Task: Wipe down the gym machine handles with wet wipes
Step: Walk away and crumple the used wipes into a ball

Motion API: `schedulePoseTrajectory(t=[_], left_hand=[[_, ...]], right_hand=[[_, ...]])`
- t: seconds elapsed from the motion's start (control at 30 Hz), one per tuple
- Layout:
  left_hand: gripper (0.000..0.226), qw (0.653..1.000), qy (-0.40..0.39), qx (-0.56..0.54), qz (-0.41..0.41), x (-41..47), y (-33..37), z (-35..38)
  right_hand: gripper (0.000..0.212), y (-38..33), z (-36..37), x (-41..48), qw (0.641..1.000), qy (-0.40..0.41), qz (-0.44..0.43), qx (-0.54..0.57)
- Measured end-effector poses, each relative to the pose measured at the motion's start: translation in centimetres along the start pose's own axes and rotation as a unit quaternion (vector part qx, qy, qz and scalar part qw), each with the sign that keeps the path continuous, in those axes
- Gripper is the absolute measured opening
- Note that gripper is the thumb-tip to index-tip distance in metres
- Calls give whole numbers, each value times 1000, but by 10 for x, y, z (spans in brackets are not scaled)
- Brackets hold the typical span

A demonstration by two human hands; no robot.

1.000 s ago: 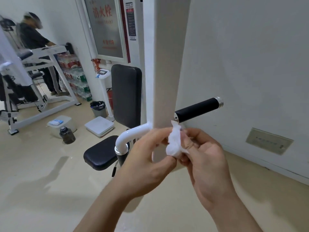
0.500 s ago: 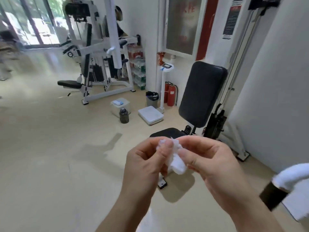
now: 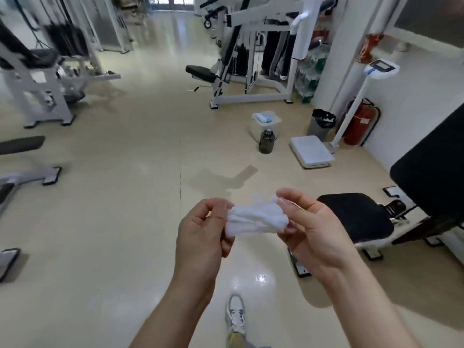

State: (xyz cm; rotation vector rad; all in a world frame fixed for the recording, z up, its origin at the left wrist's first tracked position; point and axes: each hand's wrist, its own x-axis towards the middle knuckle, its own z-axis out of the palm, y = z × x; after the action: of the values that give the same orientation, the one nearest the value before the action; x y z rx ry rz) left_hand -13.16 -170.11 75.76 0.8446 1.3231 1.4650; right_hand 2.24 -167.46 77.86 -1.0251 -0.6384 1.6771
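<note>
The wet wipe [image 3: 256, 219] hangs crumpled above the floor [image 3: 125, 197], left hand [image 3: 200, 237] pinching one end and right hand [image 3: 313, 232] pinching the other; it touches no handle, so wiping appears still outstanding.

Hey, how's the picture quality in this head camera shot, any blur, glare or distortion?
Head view: the left hand, right hand and wet wipe are fairly sharp; the gym machines at the left edge are smeared by blur; a bright glare patch sits on the floor below the hands; wide-angle distortion bends the edges.
</note>
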Motion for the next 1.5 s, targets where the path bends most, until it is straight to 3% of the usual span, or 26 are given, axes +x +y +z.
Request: schedulePoseTrajectory(t=[0.1,0.2,0.23,0.3,0.33,0.37,0.47,0.63,0.73,0.83,0.93,1.0,1.1,1.17,1.23,1.37,1.5], left_hand=[[28,985,26,161,61,71,-6,-8],[33,996,-11,83,-30,136,-3,-10],[35,997,-26,43,-57,156,0,-9],[37,997,-25,18,-75,195,5,-11],[39,997,-16,13,-79,212,9,-12],[40,996,-5,7,-85,231,12,-13],[40,996,25,-22,-87,292,21,-20],[26,993,29,-96,-69,400,29,-60],[25,995,-34,-48,-84,467,21,-103],[27,988,-102,88,-81,538,20,-144],[43,953,-26,303,-1,612,31,-175],[42,970,14,241,22,659,53,-188],[16,995,-90,31,-14,716,87,-185],[27,980,-191,49,-13,751,95,-175],[24,966,-242,93,-22,787,94,-159],[14,956,-270,92,-70,863,87,-133],[34,945,-298,60,-123,951,85,-96]], right_hand=[[20,-3,9,64,999,3,-18,-38],[28,-14,18,126,984,-5,-47,-171],[31,-18,21,144,961,-16,-68,-269],[35,-26,32,179,866,-70,-103,-484],[34,-30,39,195,821,-107,-97,-552],[31,-33,47,211,800,-148,-74,-577],[12,-38,79,257,834,-256,23,-488],[10,-29,142,359,918,-236,11,-320],[26,-17,190,426,964,-207,83,-146],[25,-2,248,489,974,-158,100,-125],[14,2,303,543,973,-115,62,-192],[9,-3,332,576,971,-87,33,-220],[4,-11,363,623,978,-46,22,-201],[3,-17,376,654,985,-29,28,-165],[11,-22,385,687,988,-23,38,-147],[18,-36,383,759,992,-3,66,-104],[16,-53,374,845,996,45,73,-17]])
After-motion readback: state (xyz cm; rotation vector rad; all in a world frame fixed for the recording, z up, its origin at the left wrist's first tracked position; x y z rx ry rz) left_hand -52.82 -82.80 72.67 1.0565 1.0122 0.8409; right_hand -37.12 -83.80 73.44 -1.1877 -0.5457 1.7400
